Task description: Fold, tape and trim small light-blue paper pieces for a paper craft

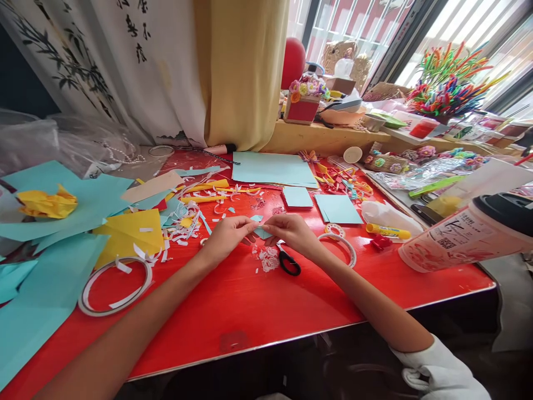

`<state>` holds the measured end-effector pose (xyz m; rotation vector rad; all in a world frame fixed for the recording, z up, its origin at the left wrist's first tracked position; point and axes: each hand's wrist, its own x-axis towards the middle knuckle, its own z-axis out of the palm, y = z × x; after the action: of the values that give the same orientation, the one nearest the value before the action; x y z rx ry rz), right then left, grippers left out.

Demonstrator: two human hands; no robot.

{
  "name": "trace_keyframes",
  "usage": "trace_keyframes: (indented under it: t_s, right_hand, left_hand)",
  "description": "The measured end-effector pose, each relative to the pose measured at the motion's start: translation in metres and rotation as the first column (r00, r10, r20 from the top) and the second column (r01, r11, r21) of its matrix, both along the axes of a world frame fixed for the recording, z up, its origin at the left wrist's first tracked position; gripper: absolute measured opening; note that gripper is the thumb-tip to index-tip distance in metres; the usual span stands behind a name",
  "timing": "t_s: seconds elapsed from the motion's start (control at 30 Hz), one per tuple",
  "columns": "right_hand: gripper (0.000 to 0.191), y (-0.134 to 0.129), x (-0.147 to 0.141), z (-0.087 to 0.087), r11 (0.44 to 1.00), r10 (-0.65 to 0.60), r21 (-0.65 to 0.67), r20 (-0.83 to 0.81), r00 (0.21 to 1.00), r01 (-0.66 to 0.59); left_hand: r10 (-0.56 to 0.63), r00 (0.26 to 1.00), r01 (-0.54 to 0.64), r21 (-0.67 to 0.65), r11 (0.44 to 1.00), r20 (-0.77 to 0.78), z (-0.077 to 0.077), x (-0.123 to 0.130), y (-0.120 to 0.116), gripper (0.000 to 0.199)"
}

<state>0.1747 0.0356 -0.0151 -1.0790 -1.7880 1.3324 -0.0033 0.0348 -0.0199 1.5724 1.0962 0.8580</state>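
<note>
Between my two hands is a small piece of light blue paper point(262, 233), pinched by the fingers over the middle of the red table. My left hand point(230, 236) grips its left side with thumb and fingertips, and my right hand point(293, 233) grips the right side. Fingers cover much of the paper, so its full shape is hidden. Just below my right hand lie scissors with black handles point(288, 263). White scraps point(268, 258) are heaped beside them. Two stacks of light blue squares, a smaller one point(297, 197) and a larger one point(338, 209), rest beyond my right hand.
Rolls of tape point(115, 311) point(353, 255) lie on both sides. Large blue sheets point(54, 278) and yellow paper point(131, 236) cover the left. A tilted drink cup point(462, 239) and a yellow glue stick point(387, 230) are at right. Blue sheets point(272, 168) lie at the back.
</note>
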Motion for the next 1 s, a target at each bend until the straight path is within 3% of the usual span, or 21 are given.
trace_keyframes:
  t_s: [0.1,0.23,0.47,0.57,0.67,0.73,0.83,1.0]
  right_hand:
    - [0.03,0.001,0.002,0.001,0.997,0.061,-0.039,0.024,0.998,-0.06]
    - [0.033,0.005,0.008,0.005,0.978,0.2,0.017,0.197,0.96,-0.207]
    - [0.033,0.004,0.006,0.003,0.983,0.166,0.023,0.305,0.938,-0.182]
    - [0.038,0.001,0.004,0.0,0.968,0.245,-0.034,0.321,0.915,-0.247]
    - [0.038,-0.001,0.002,-0.001,0.979,0.201,-0.067,0.241,0.95,-0.19]
    - [0.034,-0.002,0.001,0.0,0.995,0.077,-0.07,0.089,0.993,-0.071]
    - [0.026,-0.003,-0.001,0.001,0.986,-0.069,-0.158,-0.16,0.985,0.044]
    - [0.025,-0.005,-0.007,0.001,0.966,-0.066,-0.256,-0.311,0.948,-0.017]
  left_hand:
    - [0.052,0.992,-0.041,0.099,0.994,-0.112,0.002,-0.001,-0.002,0.023]
    - [0.089,0.974,-0.05,0.187,0.981,-0.209,0.004,0.0,-0.005,0.022]
    - [0.117,0.993,-0.113,0.164,0.98,-0.013,-0.001,0.006,-0.01,0.029]
    - [0.065,0.997,-0.057,0.203,0.978,-0.033,-0.001,0.008,-0.012,0.029]
    - [0.074,0.996,-0.066,0.186,0.98,-0.039,-0.004,0.007,-0.008,0.03]
    - [0.106,0.994,-0.106,0.153,0.983,0.01,-0.008,0.006,-0.003,0.034]
    - [0.099,0.994,-0.106,0.171,0.98,0.048,-0.01,0.006,-0.001,0.034]
    - [0.051,0.999,-0.046,0.246,0.968,-0.01,-0.003,0.008,-0.008,0.026]
